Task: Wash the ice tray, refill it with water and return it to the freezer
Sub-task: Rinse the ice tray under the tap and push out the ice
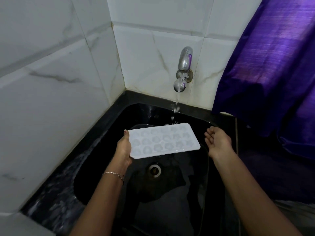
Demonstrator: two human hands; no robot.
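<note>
A white ice tray [163, 140] with several shaped cavities hangs level over the black sink [109, 150]. My left hand [124, 147] grips its left short end, thumb on top at the far corner. Water runs from the chrome wall tap [184, 65] and splashes on the tray's far edge. My right hand [218, 142] hovers just right of the tray, palm up, fingers loosely curled, touching nothing.
The sink drain [154, 169] lies below the tray. White marble tiles [59, 82] line the corner on the left and behind. A purple curtain [272, 65] hangs at the right, over the black counter [255, 167].
</note>
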